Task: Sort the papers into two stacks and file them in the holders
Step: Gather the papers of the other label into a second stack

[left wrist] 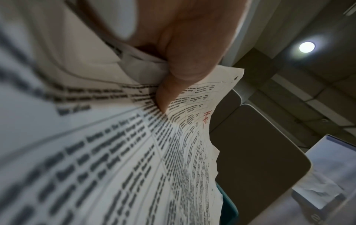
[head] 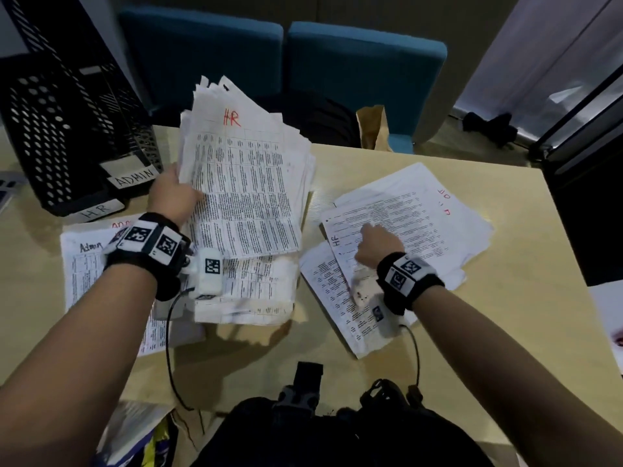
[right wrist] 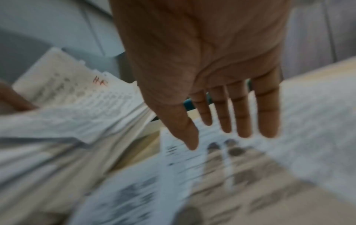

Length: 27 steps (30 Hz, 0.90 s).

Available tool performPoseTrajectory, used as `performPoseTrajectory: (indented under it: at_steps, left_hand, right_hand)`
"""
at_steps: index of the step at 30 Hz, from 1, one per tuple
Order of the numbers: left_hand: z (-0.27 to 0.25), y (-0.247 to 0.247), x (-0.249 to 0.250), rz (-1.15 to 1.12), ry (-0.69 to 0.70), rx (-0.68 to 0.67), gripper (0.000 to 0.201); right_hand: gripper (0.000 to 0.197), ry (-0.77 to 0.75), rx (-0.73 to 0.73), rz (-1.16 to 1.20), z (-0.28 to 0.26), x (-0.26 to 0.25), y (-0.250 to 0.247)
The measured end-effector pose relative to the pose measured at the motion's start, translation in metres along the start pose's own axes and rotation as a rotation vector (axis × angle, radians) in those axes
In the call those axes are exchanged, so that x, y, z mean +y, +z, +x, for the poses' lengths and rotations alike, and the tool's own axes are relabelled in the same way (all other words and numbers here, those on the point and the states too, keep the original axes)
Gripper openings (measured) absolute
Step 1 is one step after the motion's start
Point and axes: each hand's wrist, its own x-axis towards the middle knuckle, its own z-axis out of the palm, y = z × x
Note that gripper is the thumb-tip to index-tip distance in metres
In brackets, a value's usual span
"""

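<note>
My left hand (head: 175,193) grips the left edge of a thick bundle of printed sheets (head: 246,183) with "HR" in red on top, lifted and tilted above more papers on the table. In the left wrist view the thumb (left wrist: 183,60) presses on that bundle (left wrist: 134,152). My right hand (head: 377,244) hovers flat, fingers straight, over a loose pile of sheets (head: 414,217) marked HR at the table's right; the right wrist view shows the spread fingers (right wrist: 244,115) just above the pile (right wrist: 289,137). Two black mesh holders (head: 67,136), labelled ADMIN and HR, stand at the back left.
A stack marked Admin (head: 87,264) lies at the left under my forearm. Teal chairs (head: 364,72) and a brown paper bag (head: 374,129) sit behind the beige table (head: 522,315). A dark bag (head: 337,433) rests at the near edge.
</note>
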Motion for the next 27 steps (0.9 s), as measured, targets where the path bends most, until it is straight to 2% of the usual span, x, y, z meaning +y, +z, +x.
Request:
performPoseTrajectory:
  at_steps: [4, 9, 10, 14, 17, 22, 24, 27]
  left_hand:
    - [-0.007, 0.003, -0.009, 0.02, -0.034, 0.032, 0.054]
    - [-0.012, -0.001, -0.02, -0.001, -0.048, 0.017, 0.057]
    - [-0.013, -0.004, -0.021, 0.002, -0.052, 0.014, 0.058]
    - [-0.014, -0.012, -0.029, -0.004, -0.058, 0.036, 0.057]
    - [-0.014, -0.014, -0.034, -0.007, -0.085, 0.06, 0.055]
    - [-0.016, -0.01, -0.037, -0.001, -0.079, 0.066, 0.047]
    - [-0.016, -0.007, -0.032, 0.008, -0.059, 0.058, 0.047]
    - [-0.019, -0.001, -0.022, 0.014, -0.05, 0.033, 0.051]
  right_hand:
    - [0.058, -0.167, 0.098, -0.279, 0.033, 0.005, -0.032]
    - [0.109, -0.277, -0.028, -0.454, 0.076, 0.0, -0.046]
    - [0.113, -0.309, -0.049, -0.495, 0.081, -0.003, -0.045]
    - [0.095, -0.429, -0.027, -0.64, 0.091, -0.012, -0.043]
    - [0.077, -0.511, 0.057, -0.674, 0.089, -0.009, -0.045]
    - [0.024, -0.699, 0.281, -0.412, 0.07, 0.006, -0.043]
    - [0.014, -0.738, 0.357, -0.304, 0.06, 0.009, -0.047]
    - [0.012, -0.715, 0.494, -0.177, 0.046, 0.01, -0.06]
